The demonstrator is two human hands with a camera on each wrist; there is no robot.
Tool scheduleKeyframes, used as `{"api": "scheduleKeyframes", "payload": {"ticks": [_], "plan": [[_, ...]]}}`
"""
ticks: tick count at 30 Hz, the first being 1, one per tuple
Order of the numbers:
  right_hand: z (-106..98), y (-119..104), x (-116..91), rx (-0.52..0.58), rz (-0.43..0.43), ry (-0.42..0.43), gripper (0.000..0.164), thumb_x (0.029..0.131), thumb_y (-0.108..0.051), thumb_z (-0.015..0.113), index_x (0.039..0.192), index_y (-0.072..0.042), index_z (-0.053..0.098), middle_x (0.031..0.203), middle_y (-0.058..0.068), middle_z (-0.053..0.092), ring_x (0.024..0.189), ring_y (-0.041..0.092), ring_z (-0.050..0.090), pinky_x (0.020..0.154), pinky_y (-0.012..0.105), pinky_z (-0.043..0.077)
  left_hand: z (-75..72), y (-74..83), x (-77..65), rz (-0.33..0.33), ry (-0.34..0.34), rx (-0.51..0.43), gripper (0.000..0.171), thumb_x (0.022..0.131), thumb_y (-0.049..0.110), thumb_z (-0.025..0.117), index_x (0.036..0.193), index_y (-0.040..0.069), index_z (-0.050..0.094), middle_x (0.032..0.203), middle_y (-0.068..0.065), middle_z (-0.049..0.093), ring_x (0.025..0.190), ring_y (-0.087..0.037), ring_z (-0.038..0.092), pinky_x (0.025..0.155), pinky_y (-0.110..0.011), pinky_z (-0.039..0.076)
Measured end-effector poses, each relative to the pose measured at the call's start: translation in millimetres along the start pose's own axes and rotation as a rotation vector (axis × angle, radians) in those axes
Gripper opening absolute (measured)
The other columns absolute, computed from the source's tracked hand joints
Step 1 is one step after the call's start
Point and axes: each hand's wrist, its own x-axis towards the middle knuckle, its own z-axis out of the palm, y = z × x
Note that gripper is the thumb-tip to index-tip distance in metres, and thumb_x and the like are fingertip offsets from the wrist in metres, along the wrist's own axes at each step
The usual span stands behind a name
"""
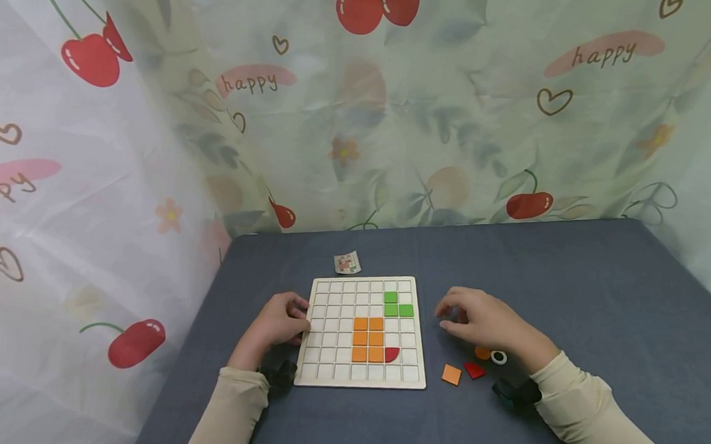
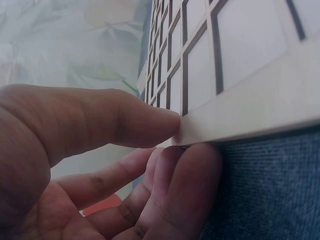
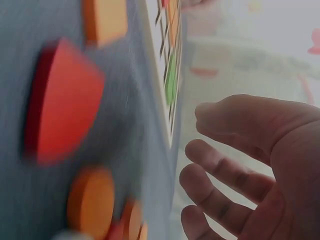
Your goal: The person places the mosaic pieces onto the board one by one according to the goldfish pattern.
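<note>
A pale wooden grid board (image 1: 324, 358) lies on the table. My left hand (image 1: 278, 322) grips its left edge; in the left wrist view the thumb (image 2: 155, 125) presses the frame's top while the fingertips sit at the underside. Several orange square tiles (image 1: 360, 338) fill a block of cells, with a red quarter-round tile (image 1: 391, 354) beside them and three green tiles (image 1: 390, 310) farther up on the right. Right of the board hovers my right hand (image 1: 477, 315), fingers loosely bent and holding nothing, thumb apart from the fingertips in the right wrist view.
Near my right wrist lie a loose orange square (image 1: 451, 374), a red piece (image 1: 474, 370), an orange round piece (image 1: 483, 353) and a black-and-white eye-like disc (image 1: 498, 357). A small printed card (image 1: 346, 262) lies behind the board. Patterned curtains (image 1: 395, 150) rise at the table's back and left.
</note>
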Motion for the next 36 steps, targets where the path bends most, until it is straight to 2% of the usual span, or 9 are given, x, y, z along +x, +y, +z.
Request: {"api": "scheduleKeyframes", "payload": {"ticks": [9,18,27,36], "plan": [[-18.7,41.8,-18.2,-0.005,0.066,0.013,0.015,0.097,-0.013,0.074,0.111,-0.016,0.078,0.104,-0.003,0.068,0.075,0.005,0.054,0.066,0.026,0.05,0.3,-1.2,0.8,0.002,0.001,0.0,0.041,0.084,0.001,0.076,0.124,0.0,0.067,0.097,-0.015,0.067,0.076,-0.025,0.068,0.062,-0.038,0.064],[-22.7,61.3,-33.0,-0.005,0.092,0.017,0.018,0.095,-0.014,0.078,0.112,-0.015,0.077,0.107,0.0,0.068,0.074,0.003,0.053,0.066,0.024,0.049,0.4,-1.1,0.6,-0.004,-0.002,0.001,0.04,0.085,0.002,0.076,0.124,0.001,0.067,0.097,-0.015,0.067,0.076,-0.024,0.068,0.062,-0.038,0.064],[-25.6,60.4,-47.5,0.051,0.075,-0.01,0.015,0.095,-0.014,0.077,0.109,-0.017,0.077,0.104,-0.004,0.069,0.073,0.001,0.053,0.065,0.023,0.049,0.0,-1.0,0.7,0.0,-0.004,0.012,0.039,0.087,0.003,0.075,0.125,0.001,0.066,0.099,-0.015,0.067,0.078,-0.025,0.069,0.063,-0.039,0.065],[-22.4,53.3,-53.1,0.076,0.081,-0.044,0.012,0.095,-0.024,0.08,0.107,-0.022,0.077,0.101,-0.008,0.068,0.071,0.001,0.053,0.062,0.023,0.048,-0.3,-1.0,1.0,0.001,-0.005,0.009,0.04,0.086,0.003,0.076,0.125,0.001,0.066,0.1,-0.015,0.067,0.078,-0.025,0.069,0.063,-0.038,0.065]]}}
